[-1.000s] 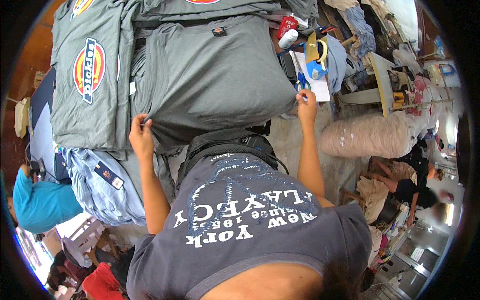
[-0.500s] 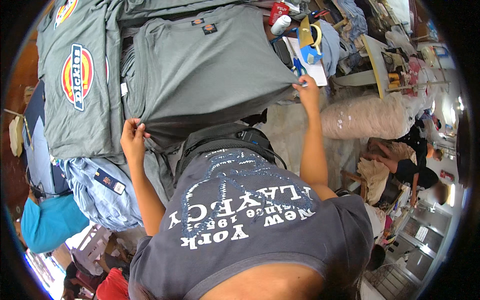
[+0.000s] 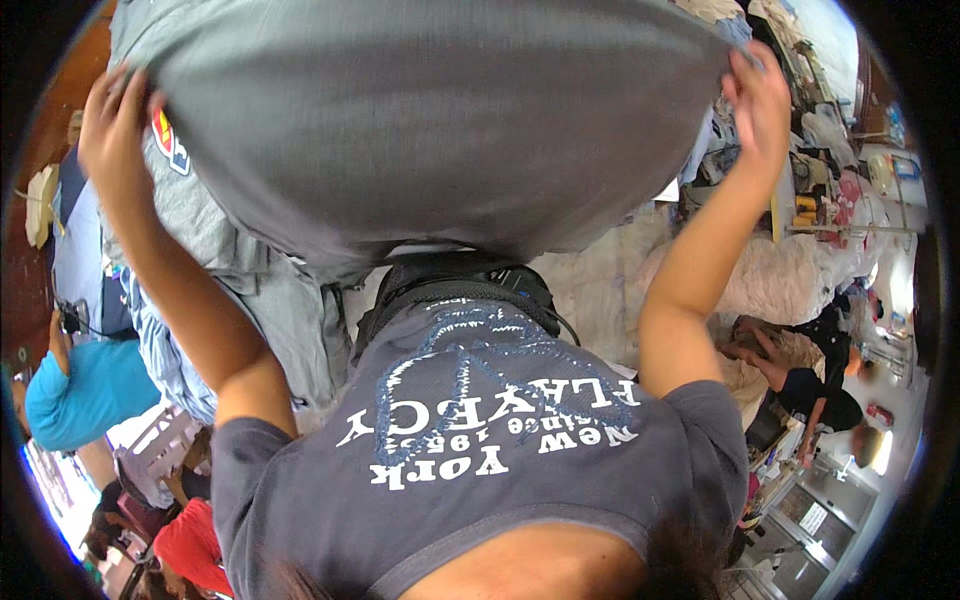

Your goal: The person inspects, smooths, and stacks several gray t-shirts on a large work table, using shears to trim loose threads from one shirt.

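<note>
A grey T-shirt point(image 3: 430, 130) is stretched wide between my two hands, raised off the work surface and close to the camera. My left hand point(image 3: 122, 125) is closed on its left edge, with the fingers slightly blurred. At the far right, my right hand point(image 3: 757, 105) pinches the opposite edge. Below the left side of the raised shirt, another grey garment with a red, yellow and blue logo point(image 3: 170, 140) shows in part. The spread cloth hides most of the surface beyond it.
Light blue garments point(image 3: 165, 340) hang at the left, near a person in a teal top point(image 3: 95, 390). On the right lies a pale plastic-wrapped bundle point(image 3: 775, 280), with another person point(image 3: 815, 390) beyond it. A black waist bag point(image 3: 450, 290) sits against my body.
Both hands have moved up and apart, lifting the grey T-shirt from the stack and pulling it taut. It now covers the neck labels, scissors and tape dispenser seen before.
</note>
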`<state>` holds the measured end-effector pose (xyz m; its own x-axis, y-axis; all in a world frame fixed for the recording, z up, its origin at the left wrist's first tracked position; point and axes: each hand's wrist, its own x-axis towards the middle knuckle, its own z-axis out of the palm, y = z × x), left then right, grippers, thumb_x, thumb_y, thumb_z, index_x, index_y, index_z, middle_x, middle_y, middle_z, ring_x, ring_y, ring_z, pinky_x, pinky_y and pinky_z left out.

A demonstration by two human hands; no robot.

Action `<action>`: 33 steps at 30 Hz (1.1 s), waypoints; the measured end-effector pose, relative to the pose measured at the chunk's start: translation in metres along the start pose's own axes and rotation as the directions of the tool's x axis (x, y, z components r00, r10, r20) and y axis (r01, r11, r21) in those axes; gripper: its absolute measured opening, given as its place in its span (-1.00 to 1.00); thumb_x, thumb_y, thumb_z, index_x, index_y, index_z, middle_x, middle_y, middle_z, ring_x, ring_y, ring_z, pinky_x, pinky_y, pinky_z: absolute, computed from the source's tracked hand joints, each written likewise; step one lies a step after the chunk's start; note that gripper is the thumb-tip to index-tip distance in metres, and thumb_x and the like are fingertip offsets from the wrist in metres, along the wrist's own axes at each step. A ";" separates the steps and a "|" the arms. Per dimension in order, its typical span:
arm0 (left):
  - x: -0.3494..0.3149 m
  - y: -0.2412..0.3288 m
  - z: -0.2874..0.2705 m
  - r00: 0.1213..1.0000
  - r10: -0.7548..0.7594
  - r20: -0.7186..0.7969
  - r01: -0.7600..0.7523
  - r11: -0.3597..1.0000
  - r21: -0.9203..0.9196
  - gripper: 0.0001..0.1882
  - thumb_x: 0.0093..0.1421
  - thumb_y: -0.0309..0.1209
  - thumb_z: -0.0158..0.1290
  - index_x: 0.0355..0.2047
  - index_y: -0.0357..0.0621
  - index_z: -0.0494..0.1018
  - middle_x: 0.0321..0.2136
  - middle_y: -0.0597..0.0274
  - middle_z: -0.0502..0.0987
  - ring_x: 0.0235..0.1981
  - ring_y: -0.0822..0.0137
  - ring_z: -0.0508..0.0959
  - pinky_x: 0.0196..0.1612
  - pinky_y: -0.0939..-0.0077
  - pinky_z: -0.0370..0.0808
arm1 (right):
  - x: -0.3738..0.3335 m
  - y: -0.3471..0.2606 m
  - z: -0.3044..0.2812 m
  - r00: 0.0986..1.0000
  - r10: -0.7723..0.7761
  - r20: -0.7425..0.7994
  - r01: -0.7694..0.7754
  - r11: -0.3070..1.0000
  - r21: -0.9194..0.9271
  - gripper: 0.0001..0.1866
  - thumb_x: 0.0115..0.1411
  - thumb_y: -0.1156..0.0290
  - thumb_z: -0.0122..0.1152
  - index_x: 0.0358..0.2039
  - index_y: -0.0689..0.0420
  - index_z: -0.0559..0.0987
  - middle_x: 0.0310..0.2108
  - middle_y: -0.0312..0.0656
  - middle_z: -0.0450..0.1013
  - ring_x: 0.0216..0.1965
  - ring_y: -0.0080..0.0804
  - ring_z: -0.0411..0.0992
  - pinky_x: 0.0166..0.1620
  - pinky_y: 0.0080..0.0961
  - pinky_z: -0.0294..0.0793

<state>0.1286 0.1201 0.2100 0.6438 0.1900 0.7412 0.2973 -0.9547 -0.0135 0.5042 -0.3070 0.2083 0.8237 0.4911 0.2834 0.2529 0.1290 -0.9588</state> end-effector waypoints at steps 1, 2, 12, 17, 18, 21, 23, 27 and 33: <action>0.020 -0.017 0.017 0.925 -0.365 0.104 0.369 0.802 -0.470 -0.77 0.02 -0.58 0.01 -0.26 -0.36 0.41 -0.25 0.14 0.45 -0.24 0.38 0.47 -0.19 0.62 0.43 | 0.028 0.003 0.019 0.999 -0.026 0.023 0.025 0.999 0.026 -0.75 0.04 0.52 0.10 -0.23 0.16 0.34 -0.32 -0.21 0.39 -0.37 -0.56 0.35 -0.30 -0.66 0.36; 0.041 -0.045 0.047 0.850 -0.517 0.102 0.459 0.631 -0.626 -0.73 0.03 -0.49 0.04 -0.21 -0.23 0.42 -0.24 0.15 0.45 -0.22 0.35 0.47 -0.19 0.60 0.41 | 0.077 0.030 -0.006 0.998 -0.024 0.049 0.019 0.995 0.093 -0.70 0.03 0.46 0.13 -0.20 0.21 0.35 -0.26 -0.17 0.39 -0.25 -0.49 0.35 -0.16 -0.57 0.31; -0.056 -0.019 0.147 0.946 -0.318 0.058 0.320 0.947 -0.025 -0.65 -0.03 -0.34 0.08 -0.21 -0.16 0.41 -0.30 0.06 0.45 -0.30 0.12 0.45 -0.19 0.38 0.35 | 0.002 0.119 0.081 0.983 -0.074 0.167 0.162 0.772 -0.615 -0.73 -0.04 0.42 0.15 -0.27 0.14 0.45 -0.30 -0.24 0.39 -0.35 -0.45 0.37 -0.21 -0.57 0.33; -0.203 0.062 0.114 0.592 -0.727 0.349 0.781 0.623 -0.027 -0.65 -0.01 -0.39 0.05 -0.17 -0.12 0.36 -0.27 0.05 0.40 -0.24 0.22 0.39 -0.17 0.42 0.33 | -0.120 0.157 0.054 0.921 0.207 0.331 0.045 0.786 -0.616 -0.63 -0.17 0.53 0.19 -0.25 0.09 0.46 -0.06 -0.18 0.29 -0.06 -0.34 0.25 -0.04 -0.50 0.22; -0.223 0.066 0.110 0.557 -0.762 0.331 0.828 0.540 -0.153 -0.66 0.04 -0.38 0.01 -0.14 -0.16 0.35 -0.25 0.06 0.41 -0.27 0.26 0.43 -0.17 0.47 0.34 | -0.134 0.155 0.055 0.921 0.164 0.354 0.119 0.747 -0.655 -0.61 -0.19 0.55 0.18 -0.24 0.10 0.46 -0.03 -0.17 0.26 -0.03 -0.34 0.24 -0.02 -0.49 0.20; -0.238 0.067 0.105 0.422 -0.831 0.362 0.889 0.301 -0.344 -0.63 0.08 -0.35 -0.01 -0.12 -0.28 0.32 -0.24 0.11 0.45 -0.24 0.35 0.44 -0.14 0.55 0.32 | -0.146 0.159 0.055 0.937 0.095 0.337 0.165 0.728 -0.665 -0.56 -0.23 0.62 0.15 -0.22 0.11 0.44 -0.01 -0.16 0.25 0.00 -0.32 0.22 0.03 -0.49 0.17; -0.234 0.059 0.107 0.327 -0.851 0.411 0.896 0.142 -0.420 -0.62 0.08 -0.35 0.00 -0.13 -0.34 0.32 -0.24 0.13 0.45 -0.22 0.39 0.43 -0.11 0.58 0.30 | -0.145 0.165 0.053 0.953 0.072 0.293 0.122 0.797 -0.591 -0.56 -0.24 0.66 0.12 -0.23 0.12 0.44 -0.02 -0.16 0.27 -0.01 -0.29 0.24 0.04 -0.49 0.16; -0.212 0.063 0.110 0.364 -0.804 0.470 0.911 0.203 -0.358 -0.67 0.04 -0.37 0.05 -0.22 -0.36 0.39 -0.36 0.20 0.47 -0.34 0.48 0.43 -0.21 0.66 0.32 | -0.136 0.186 0.042 0.977 0.046 0.207 0.053 0.893 -0.447 -0.68 -0.21 0.70 0.06 -0.36 0.15 0.44 -0.11 -0.19 0.36 -0.08 -0.25 0.29 0.01 -0.49 0.18; -0.244 0.046 0.110 0.329 -0.856 0.398 0.823 0.053 -0.566 -0.85 0.02 -0.49 0.06 -0.38 -0.25 0.37 -0.50 0.34 0.45 -0.48 0.57 0.40 -0.39 0.69 0.33 | -0.150 0.180 0.039 0.967 -0.178 0.185 0.256 0.714 -0.652 -0.83 -0.18 0.72 0.01 -0.54 0.17 0.43 -0.23 -0.26 0.45 -0.20 -0.30 0.33 -0.07 -0.50 0.22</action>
<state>0.0626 0.0546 -0.0449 0.2381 0.9712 -0.0118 0.1465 -0.0239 0.9889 0.4069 -0.3240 -0.0072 0.6574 0.6108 0.4414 0.7224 -0.3439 -0.5999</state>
